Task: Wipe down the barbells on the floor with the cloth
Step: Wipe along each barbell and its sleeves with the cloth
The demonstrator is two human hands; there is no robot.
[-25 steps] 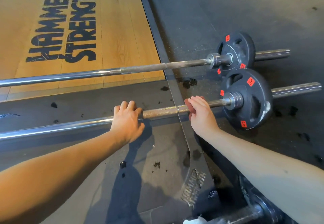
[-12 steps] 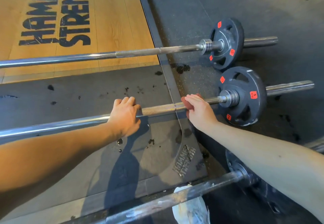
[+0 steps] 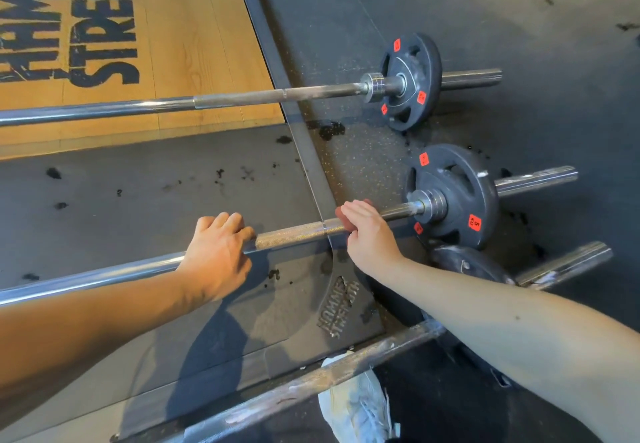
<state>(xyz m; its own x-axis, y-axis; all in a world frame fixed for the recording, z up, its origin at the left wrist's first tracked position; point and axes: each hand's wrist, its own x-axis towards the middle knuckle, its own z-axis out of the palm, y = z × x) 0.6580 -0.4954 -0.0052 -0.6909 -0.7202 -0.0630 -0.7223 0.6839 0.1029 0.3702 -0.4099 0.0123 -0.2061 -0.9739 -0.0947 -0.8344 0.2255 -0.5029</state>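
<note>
Grasping the middle bar with the left grip, fingers curling over its top at the knurling's edge. Wrapping the right grip round the same bar, nearer the plate. Leaving the cloth lying on the floor, crumpled under the near bar, well apart from both.

Bright warm light reaches you; your left forearm casts a hard shadow on the grey rubber mat, the chrome barbell shaft glares, edges bow.

far barbell / middle barbell / near barbell: steel, parallel, floor | cloth: white, crumpled under near barbell
</note>
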